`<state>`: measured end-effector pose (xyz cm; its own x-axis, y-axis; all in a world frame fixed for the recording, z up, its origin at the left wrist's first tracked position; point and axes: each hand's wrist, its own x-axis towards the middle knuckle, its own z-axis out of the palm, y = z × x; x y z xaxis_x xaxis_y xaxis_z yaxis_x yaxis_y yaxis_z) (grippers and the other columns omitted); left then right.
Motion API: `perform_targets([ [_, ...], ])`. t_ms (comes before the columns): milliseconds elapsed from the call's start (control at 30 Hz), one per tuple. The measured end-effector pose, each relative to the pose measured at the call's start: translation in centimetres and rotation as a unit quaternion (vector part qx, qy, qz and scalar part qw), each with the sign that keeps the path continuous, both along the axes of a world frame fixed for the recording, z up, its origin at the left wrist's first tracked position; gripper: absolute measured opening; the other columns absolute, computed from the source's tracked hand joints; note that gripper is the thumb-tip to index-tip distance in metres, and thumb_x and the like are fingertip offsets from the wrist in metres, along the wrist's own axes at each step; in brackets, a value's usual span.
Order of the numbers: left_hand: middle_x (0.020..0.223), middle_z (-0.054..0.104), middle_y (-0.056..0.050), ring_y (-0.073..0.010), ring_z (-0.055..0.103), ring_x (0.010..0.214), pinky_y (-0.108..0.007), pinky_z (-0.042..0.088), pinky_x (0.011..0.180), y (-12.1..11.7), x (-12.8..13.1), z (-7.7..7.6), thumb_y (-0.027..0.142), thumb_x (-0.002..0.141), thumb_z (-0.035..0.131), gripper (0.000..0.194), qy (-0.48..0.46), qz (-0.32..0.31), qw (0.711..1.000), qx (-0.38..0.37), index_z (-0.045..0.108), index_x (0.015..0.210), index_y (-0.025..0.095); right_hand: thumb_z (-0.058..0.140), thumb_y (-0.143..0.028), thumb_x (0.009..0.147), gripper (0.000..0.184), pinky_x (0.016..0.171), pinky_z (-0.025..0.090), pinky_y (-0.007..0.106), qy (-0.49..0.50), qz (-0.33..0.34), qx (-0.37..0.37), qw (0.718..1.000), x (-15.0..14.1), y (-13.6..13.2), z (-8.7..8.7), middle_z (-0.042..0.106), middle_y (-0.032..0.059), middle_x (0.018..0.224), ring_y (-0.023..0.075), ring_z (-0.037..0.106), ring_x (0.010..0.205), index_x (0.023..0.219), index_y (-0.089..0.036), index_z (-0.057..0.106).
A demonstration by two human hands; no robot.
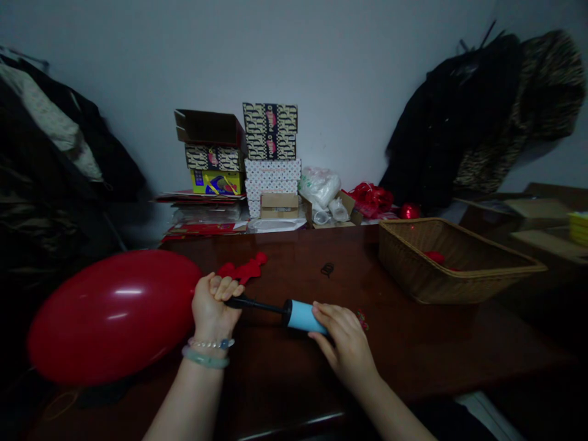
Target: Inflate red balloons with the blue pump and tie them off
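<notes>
A large inflated red balloon (119,315) fills the left side, its neck end hidden in my left hand (217,300). That hand is closed around the balloon's neck and the black nozzle end of a balloon pump (304,316). The pump has a light blue barrel and a thin black shaft, and lies roughly level above the table. My right hand (342,343) is wrapped round the right end of the blue barrel. Several uninflated red balloons (248,269) lie on the table just beyond my left hand.
A wicker basket (463,278) with red items inside stands at right on the dark wooden table (285,380). A small dark coil (327,269) lies mid-table. Stacked boxes (272,177), plastic bags (320,187) and red bundles (373,199) line the wall. Coats hang on both sides.
</notes>
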<state>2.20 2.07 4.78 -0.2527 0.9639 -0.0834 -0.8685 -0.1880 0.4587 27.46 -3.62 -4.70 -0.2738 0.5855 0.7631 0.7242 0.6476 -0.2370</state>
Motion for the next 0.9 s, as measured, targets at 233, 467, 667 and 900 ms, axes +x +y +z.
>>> perform_targets([
  [233,0.035,0.024,0.007,-0.006,0.025,0.03,-0.022,0.028,0.038,0.1,2.8,-0.8,0.014,0.084,0.044,0.043,-0.008,-0.023,0.999,-0.032,0.027,0.045,0.019,0.061,-0.023,0.089,0.037,0.088,0.051,0.045,0.017,-0.007,0.018,1.0,-1.3,-0.6,0.4,0.067,0.0115,0.119,0.0262,0.062,0.105,0.125,-0.02,0.056],
  [467,0.035,0.024,0.007,-0.0061,0.025,0.03,-0.022,0.028,0.039,0.1,3.3,-1.0,0.014,0.085,0.043,0.044,-0.002,-0.025,0.999,-0.041,0.027,0.045,0.019,0.06,-0.025,0.09,0.037,0.091,0.049,0.048,0.008,-0.009,-0.011,1.0,-1.5,-0.5,0.4,0.066,0.012,0.12,0.0268,0.061,0.107,0.126,-0.02,0.054],
  [667,0.034,0.023,0.006,-0.0064,0.025,0.03,-0.022,0.029,0.039,0.2,0.8,-0.6,0.013,0.084,0.042,0.043,0.009,0.005,1.0,-0.018,0.026,0.044,0.019,0.062,-0.026,0.089,0.041,0.095,0.048,0.046,-0.01,0.006,-0.049,0.999,-0.6,0.3,0.5,0.063,0.0105,0.126,0.0261,0.058,0.114,0.128,-0.02,0.052],
  [900,0.032,0.023,0.006,-0.0064,0.026,0.029,-0.022,0.03,0.039,0.3,-1.8,0.1,0.012,0.082,0.039,0.041,0.004,0.034,0.999,-0.002,0.024,0.044,0.019,0.06,-0.028,0.091,0.042,0.098,0.047,0.045,-0.028,0.008,-0.034,0.999,0.9,0.9,0.4,0.062,0.0092,0.13,0.0251,0.057,0.117,0.132,-0.022,0.051],
])
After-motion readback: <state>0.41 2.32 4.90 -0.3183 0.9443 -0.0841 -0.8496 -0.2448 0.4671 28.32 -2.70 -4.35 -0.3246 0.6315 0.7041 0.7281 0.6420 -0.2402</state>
